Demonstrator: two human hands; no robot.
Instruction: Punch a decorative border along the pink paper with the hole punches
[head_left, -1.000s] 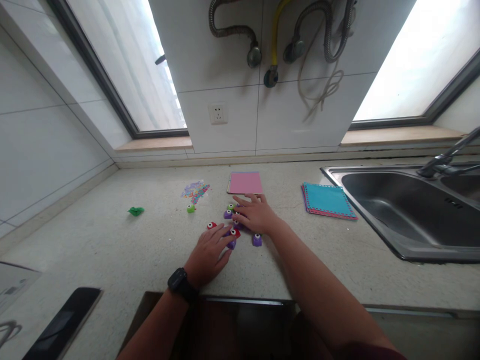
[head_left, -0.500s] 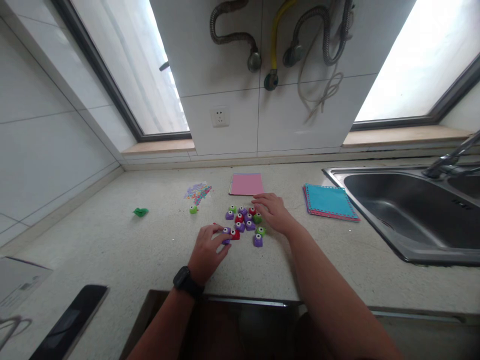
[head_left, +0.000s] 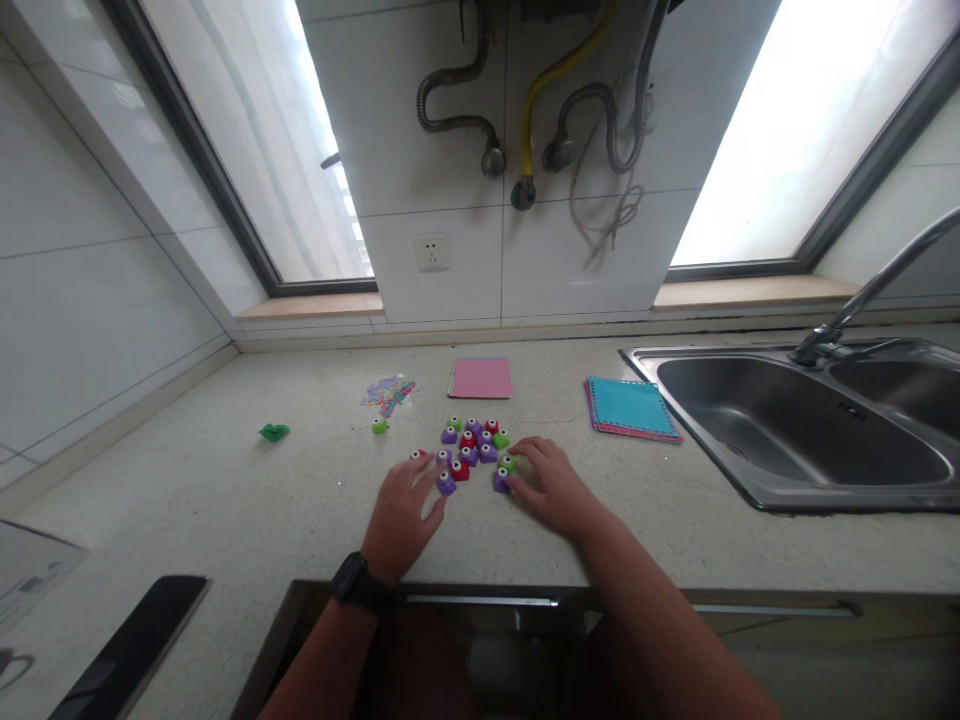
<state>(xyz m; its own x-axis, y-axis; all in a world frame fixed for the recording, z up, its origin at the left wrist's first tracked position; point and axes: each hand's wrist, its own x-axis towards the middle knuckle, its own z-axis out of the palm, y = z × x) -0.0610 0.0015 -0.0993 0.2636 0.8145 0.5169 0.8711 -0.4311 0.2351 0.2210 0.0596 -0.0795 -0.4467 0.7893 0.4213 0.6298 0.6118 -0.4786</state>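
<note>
Several small one-eyed toy figures in purple, red and green lie in a cluster on the counter; a purple figure [head_left: 487, 453] is near its middle. My left hand [head_left: 403, 510] rests at the cluster's left side, fingers apart, beside a purple figure [head_left: 447, 485] and a red figure [head_left: 460, 471]. Part of another red figure [head_left: 418, 455] shows behind its fingers. My right hand [head_left: 553, 482] is at the right side, its fingers spread around a green figure [head_left: 508, 463] and a purple figure [head_left: 501, 481]. Fingertips seem to touch these two.
Behind the cluster lies a pink card stack [head_left: 481, 378]; a blue-topped stack [head_left: 634, 408] sits near the steel sink [head_left: 757, 490]. Leftward are small colourful beads [head_left: 388, 393], a lone green figure [head_left: 379, 426], a green crumpled piece [head_left: 274, 432] and a black phone-like slab [head_left: 131, 645].
My right hand has come nearer, from the cluster's back to the green and purple figures at its right front. My left hand has opened away from the purple figure. The view has shifted.
</note>
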